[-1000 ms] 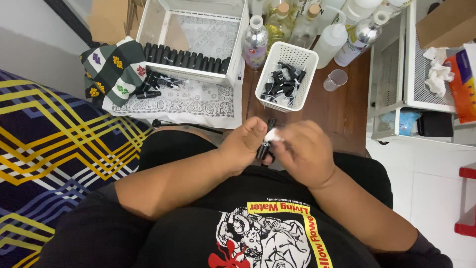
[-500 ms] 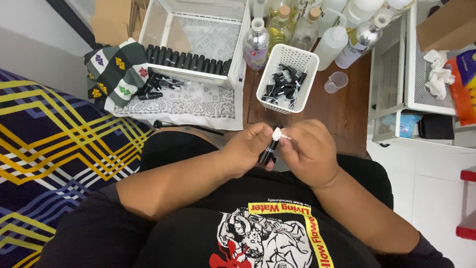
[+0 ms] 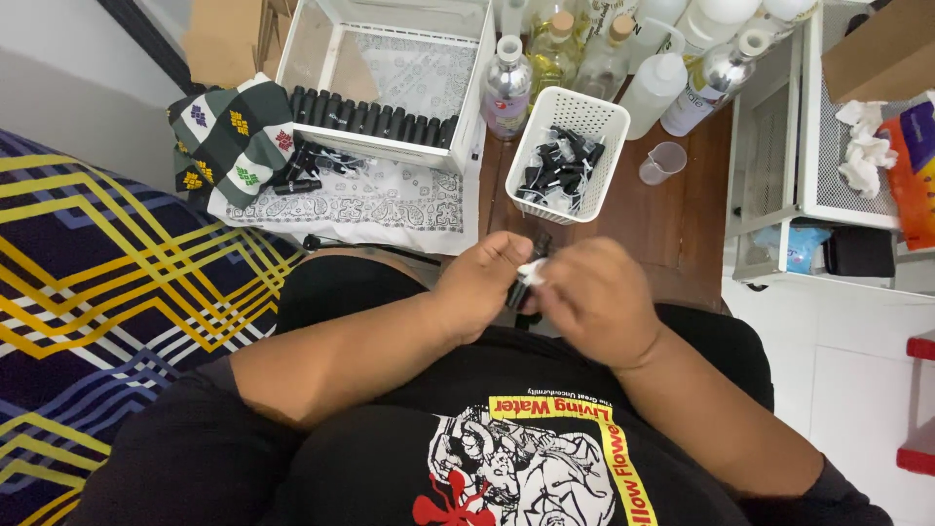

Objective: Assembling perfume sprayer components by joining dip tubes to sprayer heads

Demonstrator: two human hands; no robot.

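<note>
- Far left of the grip: blanket [image 3: 88, 292] w/ yellow & blue zigzag stripes, covering the seat/bed side.
- Up-left of the grip: green patterned cloth [image 3: 229, 136] and loose small black bottles [image 3: 297, 173] on a white printed cloth [image 3: 360, 206].
- Above-left: white crate [image 3: 390, 68] w/ a neat row of black bottles [image 3: 375, 119] along its front wall; these look finished, abt a dozen plus.
- Left hand [image 3: 487, 282]: fingers curled, pinching a small black bottle [image 3: 516, 292] held over the lap.
- Right hand [image 3: 594, 297]: closed on a white bit [image 3: 533, 273], prob. tissue or cap, pressed vs the bottle's top; can't tell which.
- Just above the grip: white basket [image 3: 609, 131] w/ a heap of black parts [image 3: 555, 170] left to go, so work looks mid-way.
- Up-right: clear & yellowish liquid bottles [image 3: 555, 54], small plastic cup [image 3: 662, 161].
- Surface: brown wood table [image 3: 672, 219]; far right a white wire rack [image 3: 828, 146] w/ tissues, white floor below.
</note>
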